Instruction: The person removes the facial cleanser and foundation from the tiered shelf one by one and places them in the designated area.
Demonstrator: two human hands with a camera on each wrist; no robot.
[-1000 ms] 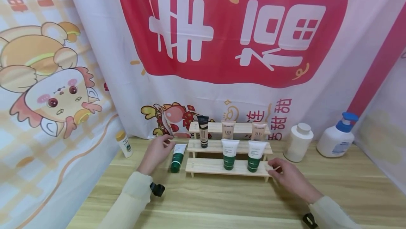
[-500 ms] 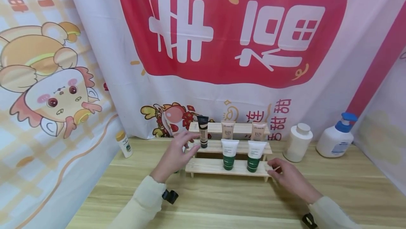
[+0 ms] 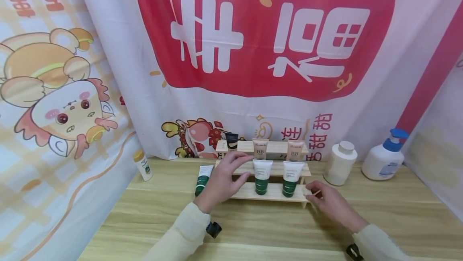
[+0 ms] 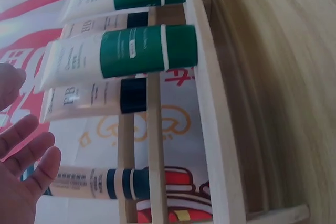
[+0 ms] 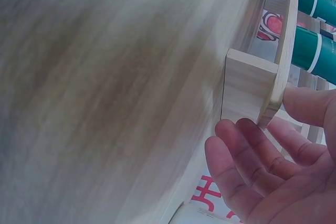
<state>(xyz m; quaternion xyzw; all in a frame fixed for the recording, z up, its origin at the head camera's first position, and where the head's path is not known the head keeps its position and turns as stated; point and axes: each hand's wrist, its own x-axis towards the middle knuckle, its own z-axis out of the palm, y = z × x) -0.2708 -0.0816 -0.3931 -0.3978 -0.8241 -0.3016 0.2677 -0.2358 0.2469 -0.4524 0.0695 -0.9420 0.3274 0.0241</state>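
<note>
A tiered wooden shelf [image 3: 276, 190] stands on the table, carrying several squeeze tubes. My left hand [image 3: 224, 178] reaches over its left part, thumb and fingers spread, just left of a green-and-white tube [image 3: 261, 175] on the lowest tier. In the left wrist view the fingers [image 4: 39, 150] hold nothing, and a black-and-beige tube [image 4: 84, 182] lies behind them. That tube is mostly hidden by the hand in the head view. My right hand [image 3: 329, 200] pinches the shelf's right end, thumb on the board [image 5: 281, 72] and fingers under it. Another green-and-white tube [image 3: 290, 177] stands nearby.
Two beige BB tubes [image 3: 260, 148] stand on the tier behind. A green-and-white tube [image 3: 203, 178] rests on the table left of the shelf, partly behind my left hand. A small yellow-capped bottle [image 3: 142, 166], white jar [image 3: 341, 163] and blue-pump bottle [image 3: 384, 158] stand towards the back.
My left hand has moved right from beside the tube on the table, past the black-and-beige tube, to the lowest tier's left green-and-white tube. My right hand stays at the shelf's end.
</note>
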